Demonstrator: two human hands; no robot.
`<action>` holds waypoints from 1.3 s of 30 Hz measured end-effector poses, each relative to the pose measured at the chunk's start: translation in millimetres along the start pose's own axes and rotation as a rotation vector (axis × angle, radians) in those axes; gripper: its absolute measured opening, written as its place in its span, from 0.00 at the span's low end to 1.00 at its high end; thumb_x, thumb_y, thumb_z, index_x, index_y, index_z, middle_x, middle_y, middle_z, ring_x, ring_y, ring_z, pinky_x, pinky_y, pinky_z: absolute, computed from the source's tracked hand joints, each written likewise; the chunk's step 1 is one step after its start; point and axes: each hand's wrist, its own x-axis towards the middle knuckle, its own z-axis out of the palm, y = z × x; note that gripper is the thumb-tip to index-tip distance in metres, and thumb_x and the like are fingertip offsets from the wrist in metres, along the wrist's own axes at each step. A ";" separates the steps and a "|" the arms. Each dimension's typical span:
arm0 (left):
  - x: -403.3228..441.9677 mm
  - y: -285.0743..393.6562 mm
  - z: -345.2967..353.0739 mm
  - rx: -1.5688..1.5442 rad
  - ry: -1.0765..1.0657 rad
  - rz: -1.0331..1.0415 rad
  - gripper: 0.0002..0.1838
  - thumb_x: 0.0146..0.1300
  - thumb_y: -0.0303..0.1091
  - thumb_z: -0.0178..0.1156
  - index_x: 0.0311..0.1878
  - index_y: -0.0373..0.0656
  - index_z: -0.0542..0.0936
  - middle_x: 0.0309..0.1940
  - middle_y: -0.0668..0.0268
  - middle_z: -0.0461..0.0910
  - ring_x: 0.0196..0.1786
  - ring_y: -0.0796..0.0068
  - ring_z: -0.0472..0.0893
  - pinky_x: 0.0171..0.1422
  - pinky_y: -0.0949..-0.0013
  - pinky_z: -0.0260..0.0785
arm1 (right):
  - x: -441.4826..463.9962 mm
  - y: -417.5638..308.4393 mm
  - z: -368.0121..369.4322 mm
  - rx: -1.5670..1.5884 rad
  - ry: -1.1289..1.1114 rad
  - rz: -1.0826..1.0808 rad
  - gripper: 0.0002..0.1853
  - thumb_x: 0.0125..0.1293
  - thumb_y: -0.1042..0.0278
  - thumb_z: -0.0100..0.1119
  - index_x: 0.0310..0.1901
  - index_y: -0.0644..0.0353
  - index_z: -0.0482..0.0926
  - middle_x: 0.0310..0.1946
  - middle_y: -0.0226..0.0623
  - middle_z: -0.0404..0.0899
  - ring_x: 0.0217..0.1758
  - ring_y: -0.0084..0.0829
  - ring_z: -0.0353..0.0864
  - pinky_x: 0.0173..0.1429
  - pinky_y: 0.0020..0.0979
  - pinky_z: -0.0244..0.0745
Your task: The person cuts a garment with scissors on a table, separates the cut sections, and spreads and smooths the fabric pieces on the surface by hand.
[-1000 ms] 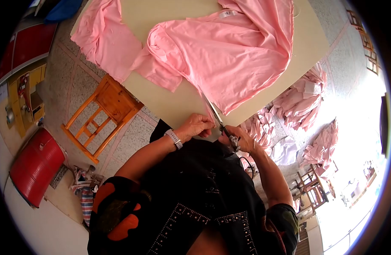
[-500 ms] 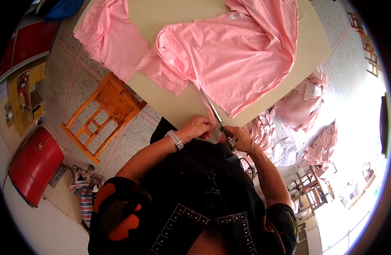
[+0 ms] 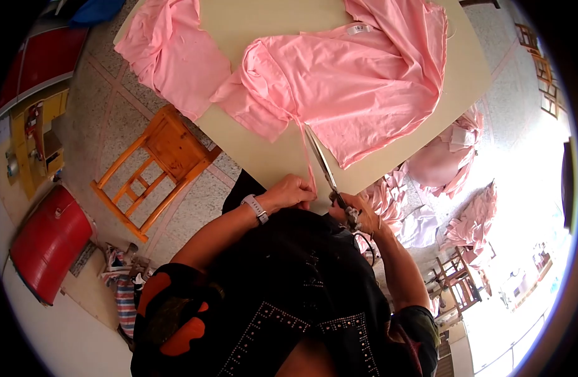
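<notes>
Pink fabric (image 3: 364,88) with a small white label lies spread and wrinkled over the pale table (image 3: 248,147). A narrow pink strip (image 3: 307,154) runs from it down to my left hand (image 3: 293,191), whose fingers pinch its lower end. My right hand (image 3: 356,212) is wrapped round the handles of the scissors (image 3: 323,164). Their blades point up and left, beside the strip, with the tips at the fabric's lower edge. Another part of the pink cloth (image 3: 176,60) lies at the table's left; whether it is a separate piece I cannot tell.
A wooden chair (image 3: 169,151) stands left of the table. Heaps of pink cloth (image 3: 474,217) lie on the floor at the right, with a whitish cloth (image 3: 419,227) among them. A red rounded object (image 3: 52,245) is at the far left, and more chairs stand at the right.
The fabric has shifted slightly right in view. The scissor blades have come away from the strip, and more of them shows. My left hand still pinches the strip.
</notes>
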 end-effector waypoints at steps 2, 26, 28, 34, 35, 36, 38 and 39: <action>-3.6 4.6 -0.6 0.031 -0.005 -0.014 0.10 0.65 0.36 0.66 0.36 0.37 0.85 0.24 0.64 0.83 0.27 0.78 0.82 0.33 0.75 0.74 | -5.5 -1.7 1.1 0.032 0.006 -0.013 0.18 0.63 0.53 0.69 0.31 0.59 0.74 0.22 0.25 0.70 0.26 0.19 0.68 0.29 0.28 0.62; -4.6 -23.1 -3.0 0.624 0.138 0.293 0.10 0.61 0.37 0.65 0.32 0.39 0.84 0.22 0.60 0.82 0.25 0.65 0.83 0.34 0.62 0.73 | 47.8 -21.6 55.3 0.167 0.255 -0.135 0.15 0.69 0.62 0.66 0.28 0.62 0.76 0.20 0.22 0.72 0.24 0.15 0.67 0.26 0.26 0.64; -21.2 -0.8 -3.5 0.769 0.211 0.312 0.07 0.60 0.33 0.64 0.35 0.39 0.82 0.27 0.58 0.82 0.30 0.60 0.83 0.36 0.59 0.73 | 46.1 -23.9 55.0 0.173 0.240 -0.142 0.15 0.69 0.62 0.66 0.28 0.62 0.76 0.20 0.22 0.71 0.24 0.15 0.67 0.26 0.26 0.63; -38.1 59.7 -39.1 0.990 0.942 0.882 0.14 0.59 0.25 0.65 0.48 0.42 0.76 0.47 0.60 0.77 0.47 0.55 0.78 0.52 0.56 0.69 | 44.1 -28.7 39.3 0.100 0.145 -0.072 0.16 0.67 0.58 0.68 0.32 0.64 0.77 0.20 0.25 0.68 0.25 0.17 0.67 0.28 0.29 0.63; -36.2 69.4 -48.5 1.014 0.942 0.861 0.14 0.59 0.25 0.64 0.48 0.41 0.77 0.46 0.60 0.77 0.47 0.56 0.78 0.53 0.55 0.69 | 45.3 -32.0 36.4 0.098 0.141 -0.049 0.17 0.67 0.58 0.68 0.32 0.64 0.76 0.20 0.25 0.68 0.25 0.18 0.67 0.29 0.29 0.64; -33.5 78.2 -57.9 1.038 0.942 0.840 0.14 0.58 0.25 0.64 0.48 0.41 0.77 0.46 0.61 0.77 0.47 0.56 0.78 0.54 0.55 0.68 | 46.9 -36.1 33.3 0.096 0.138 -0.027 0.17 0.66 0.57 0.68 0.32 0.64 0.76 0.20 0.26 0.67 0.25 0.18 0.68 0.29 0.30 0.65; -29.0 81.7 -72.3 1.099 0.932 0.808 0.13 0.58 0.25 0.64 0.47 0.41 0.77 0.45 0.62 0.77 0.47 0.57 0.78 0.55 0.55 0.68 | 51.6 -51.7 26.4 0.107 0.123 0.016 0.18 0.66 0.56 0.67 0.32 0.64 0.76 0.20 0.27 0.69 0.26 0.19 0.69 0.30 0.30 0.66; -25.1 77.3 -79.2 1.137 0.920 0.797 0.13 0.58 0.25 0.64 0.47 0.41 0.77 0.45 0.62 0.77 0.47 0.57 0.78 0.55 0.55 0.68 | 54.6 -60.4 23.2 0.112 0.115 0.037 0.18 0.66 0.55 0.67 0.31 0.64 0.75 0.20 0.28 0.70 0.26 0.19 0.70 0.30 0.30 0.66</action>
